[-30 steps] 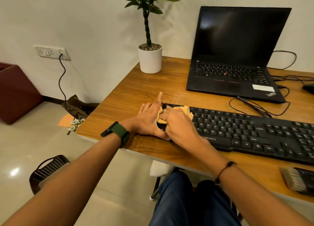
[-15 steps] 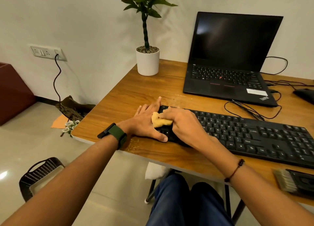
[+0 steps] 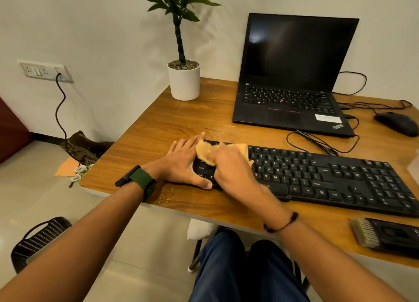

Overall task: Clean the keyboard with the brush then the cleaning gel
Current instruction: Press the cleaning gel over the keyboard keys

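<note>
the long black keyboard (image 3: 317,177) lies on the wooden table (image 3: 158,125), in front of the open black laptop (image 3: 292,79). the white-potted plant (image 3: 184,79) stands left of the laptop, the black mouse (image 3: 398,123) right of it. the black-handled brush (image 3: 385,236) lies in front of the keyboard's right end.

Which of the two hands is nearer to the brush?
Right. The right hand presses the gel on the keyboard, on the side toward the brush; the left hand lies farther away.
</note>
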